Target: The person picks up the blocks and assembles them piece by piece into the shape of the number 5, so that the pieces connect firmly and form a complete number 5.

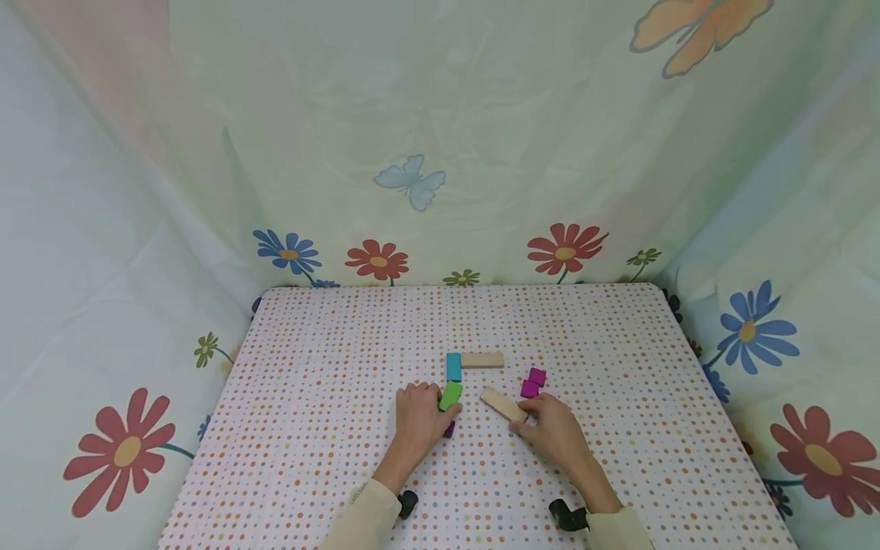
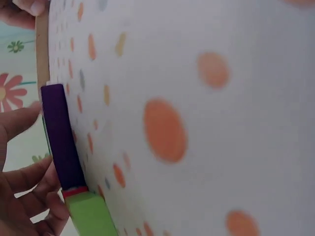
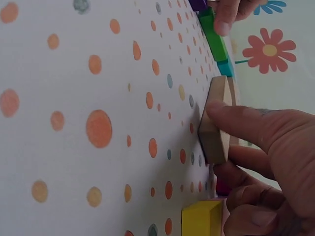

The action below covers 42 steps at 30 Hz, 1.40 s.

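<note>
My left hand (image 1: 418, 418) holds a green block (image 1: 451, 396) between thumb and fingers. Its far end meets a teal block (image 1: 454, 367), and a purple block (image 1: 449, 430) lies nearer me, partly hidden by the thumb. In the left wrist view, a light green block (image 2: 92, 215) and a sliver of red (image 2: 75, 191) show beside the purple block. My right hand (image 1: 555, 432) pinches a plain wooden block (image 1: 502, 402) at its near right end, thumb on one side. It lies slanted on the table, apart from the green block.
Another wooden block (image 1: 483, 360) extends right from the teal one. Two magenta blocks (image 1: 530, 389) sit beyond my right hand. A yellow block (image 3: 201, 217) appears beneath that hand in the right wrist view. The dotted tabletop (image 1: 330, 344) ends against a flowered curtain (image 1: 481, 206).
</note>
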Motion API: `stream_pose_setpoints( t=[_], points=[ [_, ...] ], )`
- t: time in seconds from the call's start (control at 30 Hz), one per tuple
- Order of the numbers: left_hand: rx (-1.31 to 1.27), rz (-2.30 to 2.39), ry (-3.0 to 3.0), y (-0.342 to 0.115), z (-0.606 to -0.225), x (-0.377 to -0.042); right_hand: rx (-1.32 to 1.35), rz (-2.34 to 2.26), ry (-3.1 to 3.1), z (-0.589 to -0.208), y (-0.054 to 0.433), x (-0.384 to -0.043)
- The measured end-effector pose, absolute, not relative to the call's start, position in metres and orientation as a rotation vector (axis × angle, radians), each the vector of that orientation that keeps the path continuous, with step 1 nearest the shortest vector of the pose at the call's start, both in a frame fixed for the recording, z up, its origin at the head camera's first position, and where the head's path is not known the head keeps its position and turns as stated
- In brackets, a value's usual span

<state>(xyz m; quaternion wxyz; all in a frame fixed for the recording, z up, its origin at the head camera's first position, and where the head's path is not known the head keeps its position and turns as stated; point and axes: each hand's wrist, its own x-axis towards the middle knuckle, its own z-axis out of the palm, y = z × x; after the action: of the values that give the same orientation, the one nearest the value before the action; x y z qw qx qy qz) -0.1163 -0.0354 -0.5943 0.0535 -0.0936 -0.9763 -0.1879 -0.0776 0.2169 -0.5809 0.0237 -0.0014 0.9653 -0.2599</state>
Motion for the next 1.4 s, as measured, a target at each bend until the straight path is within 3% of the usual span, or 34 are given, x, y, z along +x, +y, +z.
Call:
stream_pose_setpoints(
  t=[0.3, 0.67, 1.4],
  points=[
    [-0.375, -0.734, -3.007, -0.055, -0.59, -0.122, 0.049, -0.792, 2.975, -0.58, 0.223, -0.077],
    [-0.536, -0.755, -3.046, -0.046, -0.59, -0.119, -0.078, -0.767, 3.008, -0.574, 0.218, -0.081],
    [-0.549, -0.647, -2.962, -0.042, -0.597, -0.116, -0.102, -0.825, 2.975, -0.572, 0.203, -0.105]
  ],
)
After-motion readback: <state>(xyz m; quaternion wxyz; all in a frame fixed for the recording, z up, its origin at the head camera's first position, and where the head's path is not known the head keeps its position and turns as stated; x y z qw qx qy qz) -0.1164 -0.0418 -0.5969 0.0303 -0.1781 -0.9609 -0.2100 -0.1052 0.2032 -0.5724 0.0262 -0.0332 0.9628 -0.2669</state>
